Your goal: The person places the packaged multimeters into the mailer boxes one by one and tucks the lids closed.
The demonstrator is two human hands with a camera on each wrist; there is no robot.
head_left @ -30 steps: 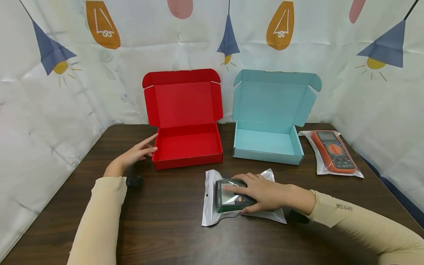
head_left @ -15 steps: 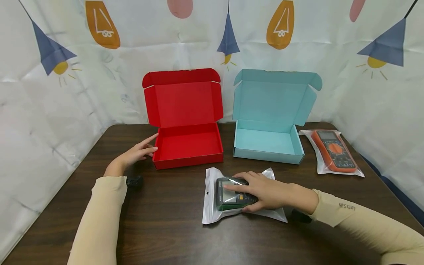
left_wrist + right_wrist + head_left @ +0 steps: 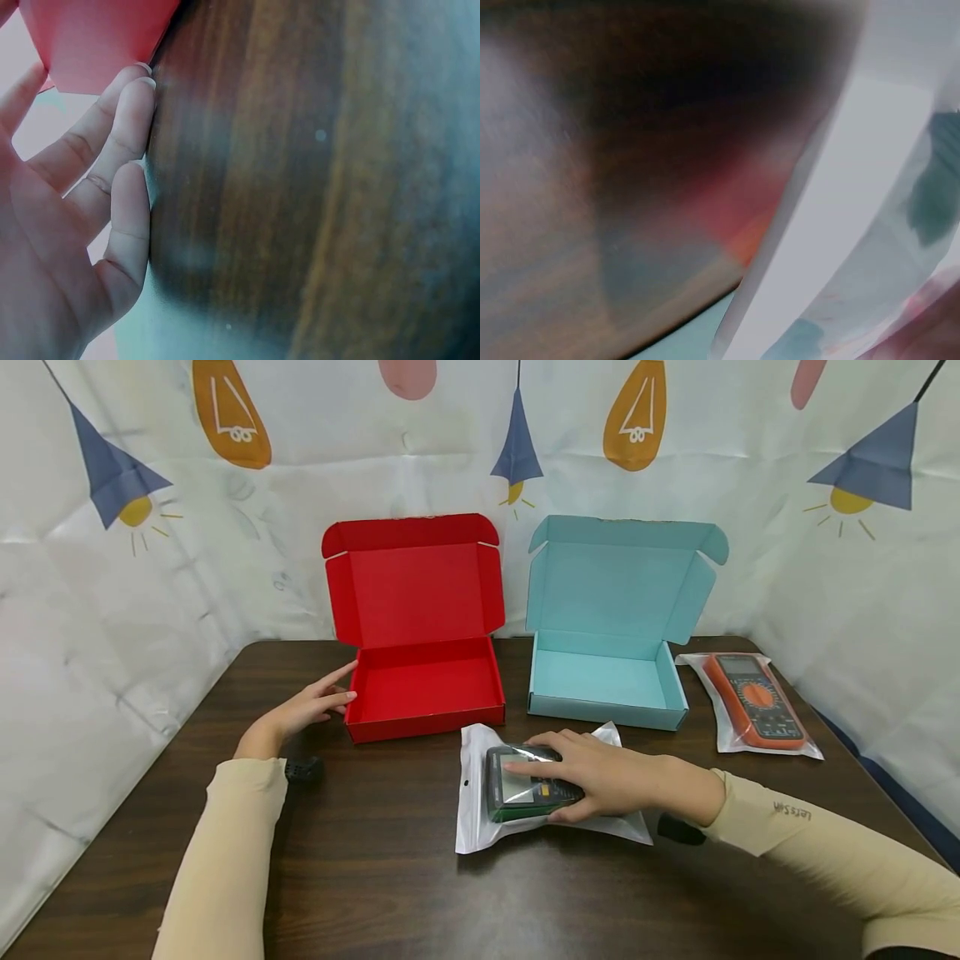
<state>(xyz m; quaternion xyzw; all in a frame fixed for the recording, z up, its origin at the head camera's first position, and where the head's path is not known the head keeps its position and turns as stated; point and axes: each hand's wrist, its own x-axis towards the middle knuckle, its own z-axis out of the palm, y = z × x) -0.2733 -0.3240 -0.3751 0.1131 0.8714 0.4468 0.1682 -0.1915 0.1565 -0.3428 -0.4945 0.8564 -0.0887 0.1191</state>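
Observation:
My right hand (image 3: 607, 772) grips a dark green multimeter (image 3: 517, 781) from above, through its plastic bag (image 3: 472, 822). The bag's edge (image 3: 832, 202) stands above the table in the right wrist view, with a shadow beneath it. Fingers and thumb span the meter's body and cover part of its face. At the left, my left hand (image 3: 296, 717) touches the left side of the red box (image 3: 427, 724), whose lid stands raised. Its fingers (image 3: 131, 120) are nearly straight against the box and tabletop in the left wrist view.
To the right of the red box stands a light blue box (image 3: 607, 708), lid raised. An orange multimeter (image 3: 757, 697) in a clear bag lies at the table's right side. A patterned curtain (image 3: 442, 460) hangs behind the dark wooden table (image 3: 360, 877).
My right hand has lifted the bagged green multimeter slightly, and it has shifted a little toward the boxes. The left hand stays in place at the red box.

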